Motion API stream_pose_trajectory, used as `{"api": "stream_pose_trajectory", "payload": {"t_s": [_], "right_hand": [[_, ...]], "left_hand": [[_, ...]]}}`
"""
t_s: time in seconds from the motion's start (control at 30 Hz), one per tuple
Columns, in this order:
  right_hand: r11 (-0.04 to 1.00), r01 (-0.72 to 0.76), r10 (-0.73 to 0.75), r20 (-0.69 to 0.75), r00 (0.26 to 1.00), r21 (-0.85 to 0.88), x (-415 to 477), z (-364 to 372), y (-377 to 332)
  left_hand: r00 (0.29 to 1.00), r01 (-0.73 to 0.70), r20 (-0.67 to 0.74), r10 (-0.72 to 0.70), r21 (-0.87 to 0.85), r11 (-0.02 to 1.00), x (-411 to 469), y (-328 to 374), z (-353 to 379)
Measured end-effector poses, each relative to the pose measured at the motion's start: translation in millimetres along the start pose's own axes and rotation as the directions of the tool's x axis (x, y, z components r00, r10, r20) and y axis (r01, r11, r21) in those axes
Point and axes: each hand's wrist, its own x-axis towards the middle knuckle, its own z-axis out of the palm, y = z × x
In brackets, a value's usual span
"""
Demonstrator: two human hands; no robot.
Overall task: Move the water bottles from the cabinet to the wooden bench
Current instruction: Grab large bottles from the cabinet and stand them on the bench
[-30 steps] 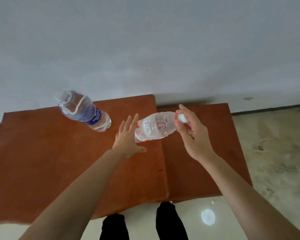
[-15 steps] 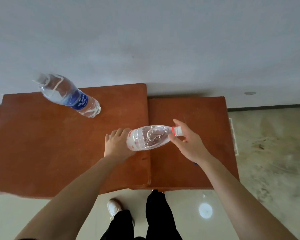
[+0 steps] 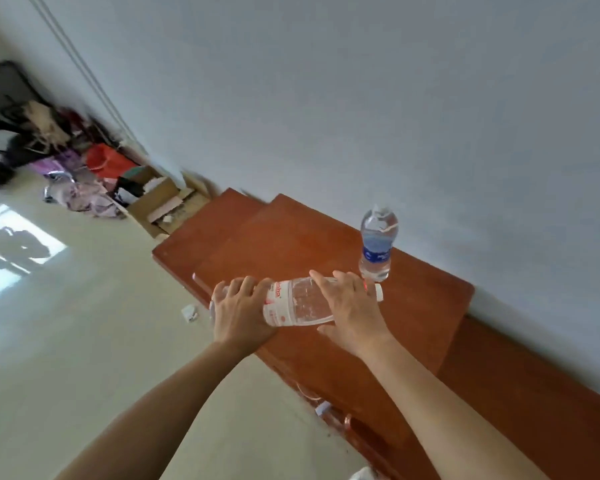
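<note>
Wooden bench (image 3: 291, 237) (reddish-brown), 1 blue-labelled bottle (image 3: 376, 247) upright

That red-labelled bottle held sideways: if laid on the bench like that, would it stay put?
Probably not: the red-labelled bottle is round and on its side, so it may roll. Its thin clear plastic likely dents if squeezed. The smooth bench offers little to stop it.

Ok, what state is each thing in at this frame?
red-label bottle: lying sideways, held at both ends.
blue-label bottle: upright on the wooden bench.
left hand: grips the red-label bottle's base.
right hand: grips its neck end.
cardboard box: open, on the floor.
</note>
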Motion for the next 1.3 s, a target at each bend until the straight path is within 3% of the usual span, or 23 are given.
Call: {"api": "stream_pose_trajectory", "payload": {"t_s": [0.2,0.37,0.5,0.57,0.63,0.83,0.93,1.07,1.2,1.3], "right_hand": [[0.96,0.253,-0.268,-0.141,0.953,-0.118,55.5,-28.0,-166.9],[0.874,0.46,-0.485,-0.213,0.848,-0.158,79.3,-23.8,-369.3],[0.773,0.608,-0.635,-0.24,0.735,-0.182,82.9,-2.6,-527.9],[0.695,0.694,-0.717,-0.254,0.649,-0.189,80.9,11.5,-605.2],[0.65,0.741,-0.757,-0.22,0.615,-0.165,78.8,21.0,-653.5],[0.436,0.891,-0.896,-0.146,0.419,-0.124,75.6,75.3,-824.3],[0.317,0.944,-0.946,-0.105,0.308,-0.089,82.2,110.7,-910.5],[0.146,0.989,-0.984,-0.109,0.143,-0.023,102.0,152.0,-1047.0],[0.004,0.997,-0.999,0.052,0.0,0.08,113.5,157.1,-1189.7],[-0.147,0.982,-0.986,0.058,-0.155,0.119,109.6,157.7,-1274.0]], "left_hand": [[0.959,0.273,-0.094,-0.269,0.031,0.962,-70.0,-128.1,-86.7],[0.849,0.456,-0.347,-0.397,0.103,0.884,-169.5,-296.6,-143.0],[0.738,0.611,-0.439,-0.512,0.114,0.784,-262.5,-409.9,-183.0],[0.67,0.687,-0.486,-0.562,0.119,0.716,-315.1,-459.7,-196.5],[0.631,0.722,-0.525,-0.572,0.126,0.681,-348.8,-489.2,-203.6],[0.433,0.86,-0.62,-0.654,0.067,0.506,-461.0,-594.8,-207.3],[0.372,0.904,-0.636,-0.676,0.083,0.419,-508.0,-649.9,-202.5],[0.276,0.96,-0.593,-0.756,0.128,0.249,-559.4,-745.2,-222.5],[0.126,0.987,-0.517,-0.847,0.147,0.058,-611.4,-829.9,-264.8],[0.012,0.988,-0.499,-0.867,0.138,-0.066,-646.8,-869.3,-287.3]]}}
